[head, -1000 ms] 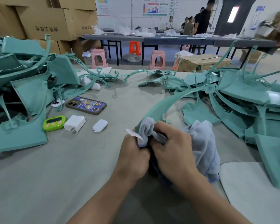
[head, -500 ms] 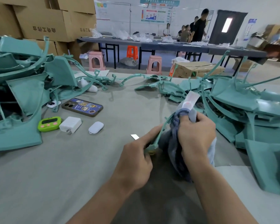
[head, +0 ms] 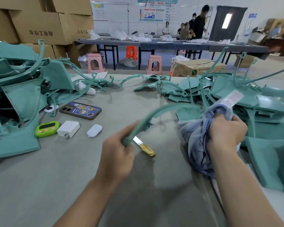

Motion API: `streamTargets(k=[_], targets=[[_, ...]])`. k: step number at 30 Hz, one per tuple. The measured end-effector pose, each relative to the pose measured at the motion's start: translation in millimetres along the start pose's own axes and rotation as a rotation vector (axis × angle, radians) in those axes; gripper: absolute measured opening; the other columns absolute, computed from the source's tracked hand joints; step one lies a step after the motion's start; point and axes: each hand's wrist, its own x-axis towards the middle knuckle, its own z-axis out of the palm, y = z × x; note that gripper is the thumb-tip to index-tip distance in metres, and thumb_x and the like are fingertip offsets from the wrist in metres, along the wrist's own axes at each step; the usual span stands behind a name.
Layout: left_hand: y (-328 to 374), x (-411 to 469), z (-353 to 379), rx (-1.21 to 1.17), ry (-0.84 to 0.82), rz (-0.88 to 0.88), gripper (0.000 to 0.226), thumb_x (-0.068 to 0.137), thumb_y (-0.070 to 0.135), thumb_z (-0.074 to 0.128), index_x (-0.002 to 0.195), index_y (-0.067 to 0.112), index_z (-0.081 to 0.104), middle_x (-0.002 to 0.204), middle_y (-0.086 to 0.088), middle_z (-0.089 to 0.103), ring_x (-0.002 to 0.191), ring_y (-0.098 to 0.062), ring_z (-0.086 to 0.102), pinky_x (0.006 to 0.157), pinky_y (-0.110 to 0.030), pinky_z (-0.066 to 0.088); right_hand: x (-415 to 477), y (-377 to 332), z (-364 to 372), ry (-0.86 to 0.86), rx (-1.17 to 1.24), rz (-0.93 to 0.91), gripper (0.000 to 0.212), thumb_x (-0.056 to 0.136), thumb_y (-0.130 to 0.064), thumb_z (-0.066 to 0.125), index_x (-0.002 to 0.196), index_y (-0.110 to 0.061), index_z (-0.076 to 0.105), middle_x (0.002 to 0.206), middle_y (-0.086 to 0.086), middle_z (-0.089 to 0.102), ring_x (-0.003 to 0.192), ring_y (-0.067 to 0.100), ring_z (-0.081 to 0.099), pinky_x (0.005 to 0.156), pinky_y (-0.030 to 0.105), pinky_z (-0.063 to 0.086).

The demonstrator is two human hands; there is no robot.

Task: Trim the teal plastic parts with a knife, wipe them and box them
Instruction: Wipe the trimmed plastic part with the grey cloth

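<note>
Wiping one curved teal part [head: 162,110]; boxing looks far off
Centre frame, left hand [head: 116,154] grips its near end beside the idle knife [head: 144,146]; right hand [head: 226,133] clutches the cloth [head: 195,141] at its far end; heaps [head: 261,112] lie unboxed.

My hands have drawn apart. A second ago they were bunched at the near end of the curved teal strip [head: 162,110]. Since then my right hand [head: 226,133] has run the cloth [head: 197,145] out to its far end, while my left hand [head: 116,154] kept the near end. The knife [head: 144,147] on the worktop [head: 56,177], mostly hidden before, now shows.
</note>
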Motion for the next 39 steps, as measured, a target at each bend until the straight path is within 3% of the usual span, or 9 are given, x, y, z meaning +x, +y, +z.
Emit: streamTargets(k=[2, 6, 13, 18, 23, 30, 34, 37, 39], targets=[[-9, 8, -1, -0.174, 0.208, -0.312, 0.041, 0.06, -0.003, 0.054, 0.081, 0.029, 0.068, 0.071, 0.018, 0.068, 0.066, -0.011, 0.061, 0.062, -0.024, 0.052, -1, -1, -4, -0.049, 0.169, 0.067, 0.036, 0.087, -0.032, 0.073, 0.06, -0.016, 0.055, 0.052, -0.01, 0.056, 0.056, 0.016, 0.046, 0.055, 0.031, 0.04], [-14, 17, 2, -0.735, 0.182, -0.713, 0.035, 0.082, -0.014, 0.06, 0.106, 0.01, 0.07, 0.099, -0.008, 0.078, 0.089, -0.029, 0.076, 0.068, -0.043, 0.062, -29, -12, -10, -0.355, 0.083, -0.167, 0.022, 0.089, -0.027, 0.073, 0.073, -0.016, 0.065, 0.065, -0.006, 0.061, 0.061, 0.01, 0.052, 0.059, 0.032, 0.046], [-6, 11, 20, -0.984, 0.101, -0.731, 0.021, 0.097, 0.006, 0.055, 0.11, -0.001, 0.069, 0.101, -0.019, 0.075, 0.088, -0.027, 0.074, 0.073, -0.038, 0.062, -120, 5, 3, -0.686, -0.515, -0.93, 0.026, 0.094, -0.014, 0.062, 0.114, -0.026, 0.073, 0.107, -0.006, 0.067, 0.089, 0.018, 0.059, 0.076, 0.031, 0.044], [-3, 13, 12, -1.021, 0.189, -0.895, 0.042, 0.102, 0.025, 0.049, 0.114, -0.014, 0.057, 0.126, -0.04, 0.057, 0.109, -0.039, 0.063, 0.105, -0.053, 0.047, -128, 15, 7, -0.95, -0.611, -0.911, 0.018, 0.095, -0.014, 0.058, 0.084, -0.02, 0.07, 0.096, -0.006, 0.06, 0.085, 0.021, 0.057, 0.075, 0.038, 0.046], [-8, 23, 4, -1.085, 0.287, -0.929, 0.045, 0.106, 0.035, 0.045, 0.129, -0.001, 0.061, 0.12, -0.021, 0.07, 0.112, -0.034, 0.068, 0.098, -0.047, 0.051, -112, -17, -13, -1.25, -0.779, -0.842, 0.021, 0.058, -0.02, 0.051, 0.057, -0.037, 0.063, 0.082, -0.015, 0.067, 0.079, 0.01, 0.062, 0.073, 0.034, 0.051], [-17, 27, -13, -0.91, 0.339, -0.921, 0.018, 0.098, 0.024, 0.062, 0.11, 0.014, 0.07, 0.1, -0.008, 0.079, 0.088, -0.026, 0.077, 0.073, -0.043, 0.061, -84, -23, -23, -1.092, -0.443, -0.54, 0.044, 0.062, 0.022, 0.048, 0.043, -0.016, 0.059, 0.079, -0.004, 0.074, 0.077, 0.008, 0.07, 0.072, 0.026, 0.055], [-14, 21, -3, -0.759, 0.274, -0.875, 0.014, 0.095, 0.017, 0.065, 0.106, 0.011, 0.072, 0.093, -0.007, 0.079, 0.081, -0.025, 0.077, 0.068, -0.037, 0.061, -96, -10, -16, -1.009, -0.067, -0.128, 0.042, 0.072, 0.018, 0.043, 0.061, -0.011, 0.072, 0.086, 0.003, 0.077, 0.079, 0.019, 0.073, 0.076, 0.031, 0.058], [-14, 21, 2, -0.61, 0.243, -0.809, 0.012, 0.093, 0.011, 0.068, 0.103, 0.009, 0.072, 0.092, -0.007, 0.079, 0.081, -0.026, 0.077, 0.061, -0.034, 0.061, -100, 8, -12, -0.875, -0.146, -0.201, 0.037, 0.084, 0.002, 0.05, 0.098, -0.024, 0.072, 0.089, -0.001, 0.077, 0.088, 0.026, 0.073, 0.079, 0.042, 0.06], [-13, 20, 3, -0.568, 0.221, -0.79, 0.01, 0.091, 0.014, 0.07, 0.101, 0.011, 0.072, 0.094, -0.006, 0.079, 0.085, -0.026, 0.076, 0.069, -0.038, 0.062, -104, 9, -13, -0.882, -0.29, -0.292, 0.019, 0.078, -0.022, 0.05, 0.085, -0.024, 0.067, 0.078, -0.005, 0.072, 0.082, 0.026, 0.069, 0.071, 0.041, 0.057]])
